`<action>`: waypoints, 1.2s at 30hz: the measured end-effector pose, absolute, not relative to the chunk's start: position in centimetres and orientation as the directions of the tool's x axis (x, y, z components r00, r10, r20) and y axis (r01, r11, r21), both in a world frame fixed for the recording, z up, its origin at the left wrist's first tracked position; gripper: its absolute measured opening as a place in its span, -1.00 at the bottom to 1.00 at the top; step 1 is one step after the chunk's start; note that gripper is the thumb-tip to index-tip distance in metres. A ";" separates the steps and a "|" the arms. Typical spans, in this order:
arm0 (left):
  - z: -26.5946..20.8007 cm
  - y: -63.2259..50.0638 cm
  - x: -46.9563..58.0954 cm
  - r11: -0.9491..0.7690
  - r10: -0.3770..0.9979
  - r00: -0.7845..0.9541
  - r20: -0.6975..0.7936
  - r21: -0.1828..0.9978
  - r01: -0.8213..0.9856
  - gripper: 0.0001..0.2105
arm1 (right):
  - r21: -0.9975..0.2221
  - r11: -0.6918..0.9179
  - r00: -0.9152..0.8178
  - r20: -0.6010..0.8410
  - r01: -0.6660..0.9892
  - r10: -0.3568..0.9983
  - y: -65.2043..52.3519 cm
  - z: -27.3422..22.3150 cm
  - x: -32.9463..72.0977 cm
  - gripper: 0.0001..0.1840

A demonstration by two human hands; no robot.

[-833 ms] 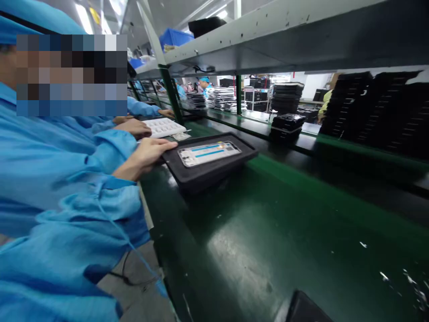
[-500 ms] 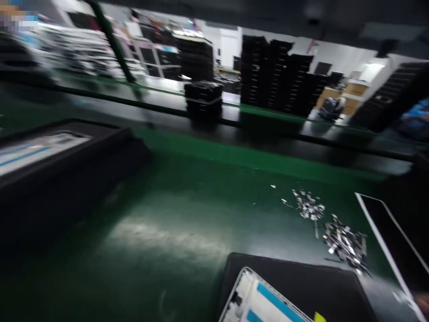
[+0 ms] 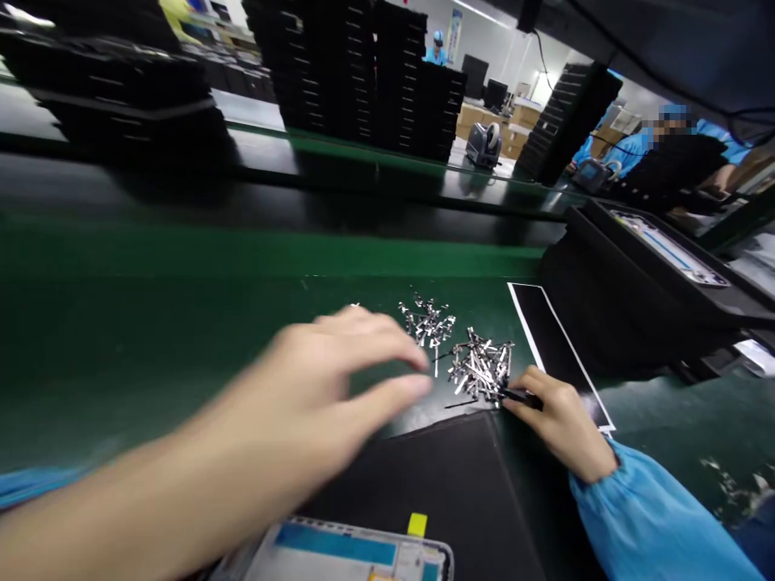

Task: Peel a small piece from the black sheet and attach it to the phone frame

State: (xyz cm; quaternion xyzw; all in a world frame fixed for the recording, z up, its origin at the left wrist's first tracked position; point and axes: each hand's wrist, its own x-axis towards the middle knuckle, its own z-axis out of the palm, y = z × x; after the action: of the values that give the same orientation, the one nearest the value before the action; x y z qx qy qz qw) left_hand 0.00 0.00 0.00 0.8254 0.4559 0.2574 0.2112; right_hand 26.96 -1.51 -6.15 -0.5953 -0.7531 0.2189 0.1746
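Silvery strips [image 3: 483, 371] form two piles near the gaping left hand [image 3: 320, 375]; the right hand [image 3: 560, 415] pinches one tool [image 3: 523, 397].

Left hand [image 3: 327, 379], over black pad [image 3: 463, 484]: blurred. Phone frame [image 3: 345, 557], on pad: cut off below. Dark tool [image 3: 521, 396], off pad's far-right corner: partly hidden by right hand [image 3: 555, 418].

Tape dispenser [image 3: 483, 145] near black stacks [image 3: 358, 77]

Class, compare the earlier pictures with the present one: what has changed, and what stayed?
The view has swung right. The left hand has entered, open, over the bench; the right hand holds a dark tool at the nearer strip pile, though when it was gripped is unseen. That pile and the pale frame on the black mat appear unmoved.
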 end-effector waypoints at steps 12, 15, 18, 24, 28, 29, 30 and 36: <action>-5.1 2.9 10.9 -0.742 0.616 0.788 0.018 0.348 0.572 -0.88 | -0.705 0.265 -0.294 0.084 0.657 0.952 -1.4 -5.7 27.8 -0.86; -5.4 2.8 11.1 -0.725 0.626 0.780 0.005 0.373 0.579 -0.86 | -0.732 0.237 -0.279 0.067 0.638 0.958 -1.6 -5.1 28.5 -0.85; -5.1 3.0 11.0 -0.706 0.629 0.777 -0.004 0.417 0.573 -0.84 | -0.747 0.224 -0.273 0.059 0.626 0.960 -1.9 -4.9 28.9 -0.88; -3.5 2.7 10.7 -0.696 0.618 0.786 0.020 0.479 0.535 -0.84 | -0.805 0.255 -0.322 0.085 0.535 0.943 -1.7 -4.9 27.8 -0.90; -3.6 2.8 10.6 -0.688 0.646 0.763 0.038 0.462 0.560 -0.90 | -0.811 0.212 -0.298 0.049 0.546 0.953 -1.4 -4.6 28.1 -0.82; -3.7 2.9 10.4 -0.678 0.665 0.746 0.047 0.456 0.576 -0.92 | -0.812 0.168 -0.268 0.015 0.558 0.963 -1.3 -4.4 28.3 -0.81; -3.8 3.0 10.3 -0.666 0.686 0.725 0.058 0.451 0.594 -0.89 | -0.818 0.107 -0.227 -0.029 0.565 0.974 -1.3 -4.3 28.5 -0.78; -4.3 3.6 9.9 -0.666 0.700 0.713 0.041 0.401 0.630 -0.86 | -0.816 -0.124 -0.080 -0.203 0.564 0.976 -1.2 -4.1 29.3 -0.68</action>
State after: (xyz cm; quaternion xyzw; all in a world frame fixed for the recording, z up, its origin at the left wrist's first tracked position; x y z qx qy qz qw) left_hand 9.93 3.61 -4.31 0.9075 0.3662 0.0962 0.1820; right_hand 29.30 -1.23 -4.08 -0.6294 -0.6118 0.4070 0.2527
